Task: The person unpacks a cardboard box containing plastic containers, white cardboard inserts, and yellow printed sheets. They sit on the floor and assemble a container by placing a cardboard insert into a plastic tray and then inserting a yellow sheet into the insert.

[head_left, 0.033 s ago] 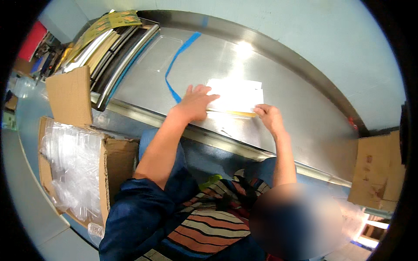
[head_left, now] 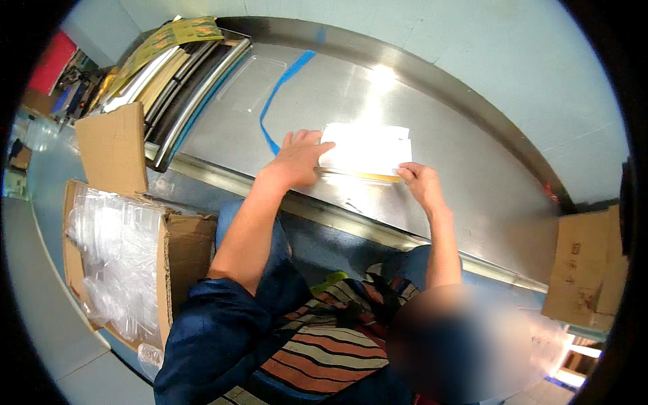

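Note:
A flat stack of white paper or card (head_left: 364,148) lies on the steel worktop in front of me, with a yellow strip (head_left: 378,177) along its near edge. My left hand (head_left: 299,156) rests at the left side of the stack, fingers spread and the thumb over its edge. At the near right corner, my right hand (head_left: 420,181) pinches the edge of the white sheets between thumb and fingers. Glare washes out the stack's surface, so any marking on it cannot be made out.
The steel worktop (head_left: 472,182) has a raised back rim and a blue tape strip (head_left: 270,108). Further left is a roller conveyor (head_left: 196,101) beside stacked sheets. An open carton of clear plastic trays (head_left: 121,250) stands at my left, another cardboard box (head_left: 580,263) at right.
The whole view has shifted slightly. Both hands keep their places on the white stack.

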A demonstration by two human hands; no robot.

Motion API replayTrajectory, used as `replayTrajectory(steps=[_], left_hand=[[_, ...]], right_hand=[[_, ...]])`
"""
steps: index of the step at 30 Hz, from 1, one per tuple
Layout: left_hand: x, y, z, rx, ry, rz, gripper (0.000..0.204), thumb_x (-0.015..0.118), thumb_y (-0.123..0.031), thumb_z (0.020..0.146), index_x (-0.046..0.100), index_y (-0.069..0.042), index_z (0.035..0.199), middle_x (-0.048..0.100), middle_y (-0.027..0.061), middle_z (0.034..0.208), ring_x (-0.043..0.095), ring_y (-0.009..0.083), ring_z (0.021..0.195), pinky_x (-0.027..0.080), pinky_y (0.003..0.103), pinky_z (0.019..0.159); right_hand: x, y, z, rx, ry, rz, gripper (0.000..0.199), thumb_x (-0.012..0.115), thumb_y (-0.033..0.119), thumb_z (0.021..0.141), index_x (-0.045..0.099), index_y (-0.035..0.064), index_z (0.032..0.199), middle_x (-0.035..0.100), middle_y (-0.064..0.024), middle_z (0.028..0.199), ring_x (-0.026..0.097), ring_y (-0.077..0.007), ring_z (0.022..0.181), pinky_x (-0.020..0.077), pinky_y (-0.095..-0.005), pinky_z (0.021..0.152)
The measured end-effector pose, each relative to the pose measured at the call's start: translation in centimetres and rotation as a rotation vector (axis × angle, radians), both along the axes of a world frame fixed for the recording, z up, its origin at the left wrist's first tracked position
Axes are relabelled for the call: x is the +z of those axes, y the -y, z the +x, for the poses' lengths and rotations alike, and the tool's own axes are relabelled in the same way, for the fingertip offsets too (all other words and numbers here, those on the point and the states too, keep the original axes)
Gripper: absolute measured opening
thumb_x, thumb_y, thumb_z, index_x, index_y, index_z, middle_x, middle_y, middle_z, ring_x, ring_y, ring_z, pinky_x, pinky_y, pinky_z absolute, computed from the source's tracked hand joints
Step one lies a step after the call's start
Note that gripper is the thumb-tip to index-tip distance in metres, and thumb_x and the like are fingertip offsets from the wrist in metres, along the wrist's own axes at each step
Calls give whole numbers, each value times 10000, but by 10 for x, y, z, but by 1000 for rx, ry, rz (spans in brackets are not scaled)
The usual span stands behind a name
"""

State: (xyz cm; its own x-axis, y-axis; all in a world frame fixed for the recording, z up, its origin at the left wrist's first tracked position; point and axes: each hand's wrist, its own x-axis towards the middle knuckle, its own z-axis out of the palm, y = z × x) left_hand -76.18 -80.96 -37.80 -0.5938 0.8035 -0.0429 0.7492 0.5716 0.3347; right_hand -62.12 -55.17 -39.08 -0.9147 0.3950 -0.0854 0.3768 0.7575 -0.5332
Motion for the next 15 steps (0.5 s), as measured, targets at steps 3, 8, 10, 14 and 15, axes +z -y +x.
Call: replayTrajectory(steps=[3, 8, 10, 14, 15], left_hand=[[-4, 14, -8, 39, 164, 118, 431, 620, -32, 711, 596, -122, 1132, 553, 118, 1152, 509, 286, 1079, 404, 369, 905], [-25, 14, -14, -29, 217, 212, 235, 612, -45, 727, 652, -46, 958, 637, 138, 923, 603, 297, 848, 476, 359, 725], [-23, 10, -16, -58, 207, 183, 222, 609, -56, 733, 651, -37, 950, 646, 146, 886, 610, 299, 816, 477, 374, 716], [-8, 0, -21, -22, 313, 34, 231, 610, -70, 731, 655, -54, 956, 649, 148, 889, 610, 308, 821, 476, 382, 716], [-2, 0, -20, -42, 305, 38, 229, 615, -74, 727, 660, -60, 951, 649, 147, 889, 609, 310, 827, 476, 383, 719]], right_hand=[[-13, -4, 3, 44, -134, -70, 292, 615, 258, 829, 661, 30, 1006, 654, -167, 947, 630, -283, 849, 486, -356, 765], [-6, 5, 6, 99, -105, -160, 334, 689, 185, 782, 624, 17, 1064, 627, -130, 847, 577, -223, 733, 479, -323, 716], [-10, -3, 6, 68, -81, -251, 358, 711, 159, 762, 614, 18, 1076, 601, -102, 797, 536, -194, 695, 469, -309, 694], [-10, -3, 8, 45, -106, -258, 316, 704, 143, 764, 621, 6, 1036, 576, -86, 757, 513, -178, 676, 450, -302, 669], [-11, -5, 7, 45, -103, -285, 311, 704, 143, 764, 622, 9, 1032, 572, -84, 751, 510, -177, 673, 448, -301, 667]])
